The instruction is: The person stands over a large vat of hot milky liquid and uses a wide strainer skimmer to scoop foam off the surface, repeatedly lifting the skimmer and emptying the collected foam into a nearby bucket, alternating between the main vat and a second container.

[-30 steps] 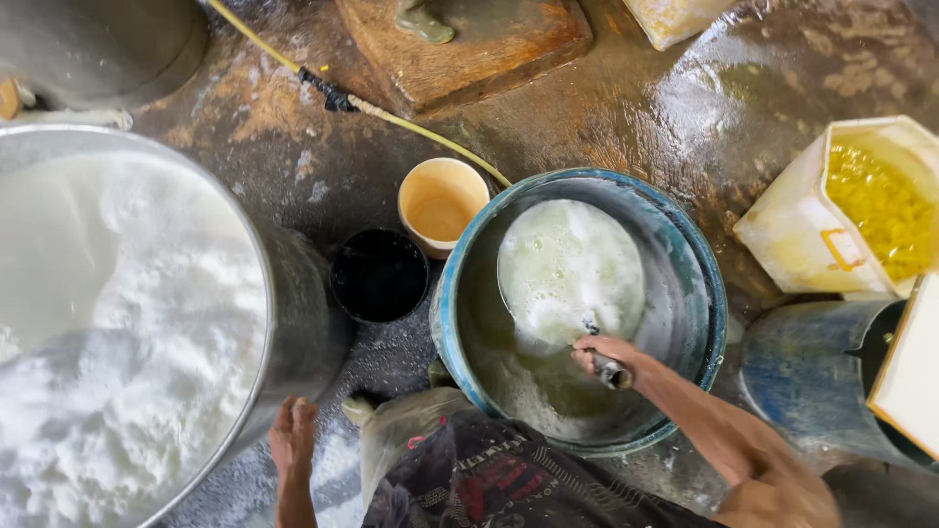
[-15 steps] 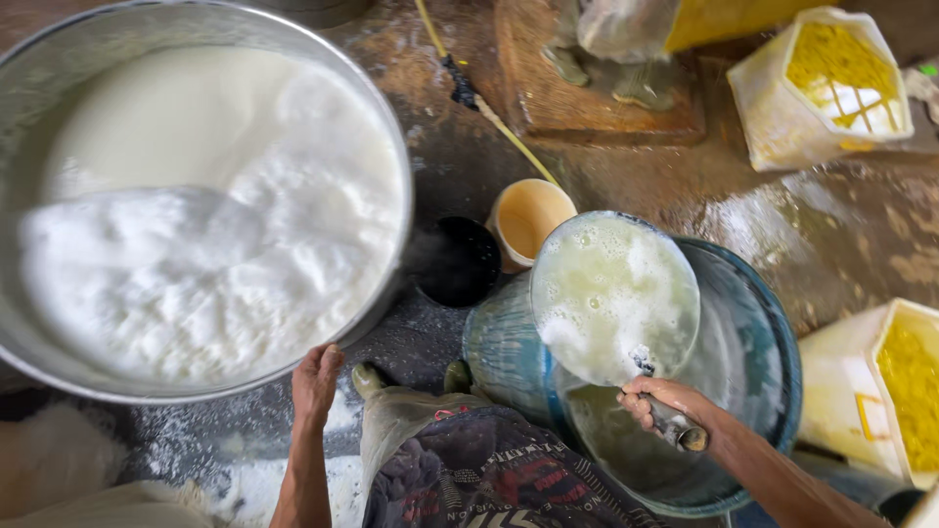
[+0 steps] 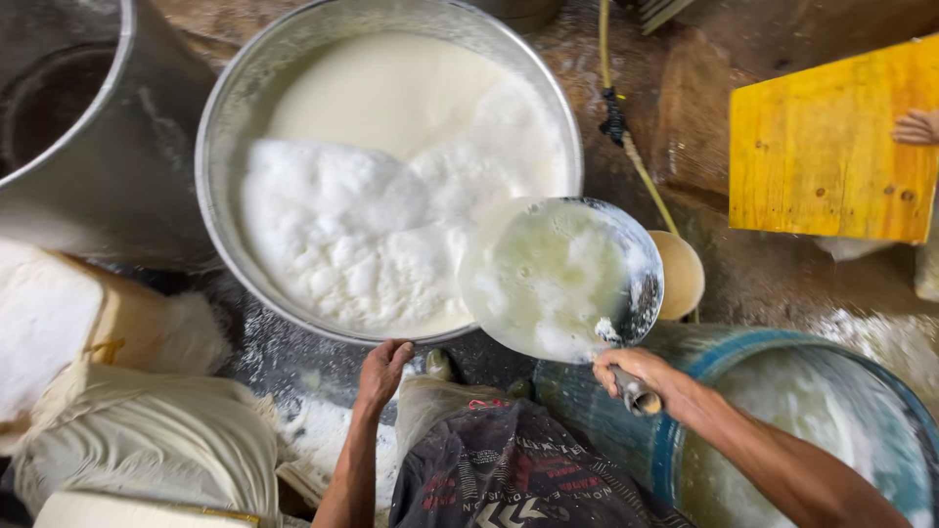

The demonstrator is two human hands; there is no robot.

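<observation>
The right hand point(image 3: 636, 372) has its fingers wrapped tight round the short handle of a metal ladle pan point(image 3: 559, 279), whose round bowl, full of pale liquid, sits just beyond the knuckles. The left hand point(image 3: 381, 367) rests with loosely curled fingers holding nothing, fingertips touching the rim of the big metal basin point(image 3: 220, 127) of foamy white liquid. Right of the gripping fingers stands a blue barrel point(image 3: 685, 362); farther off, a yellow board point(image 3: 822, 147).
</observation>
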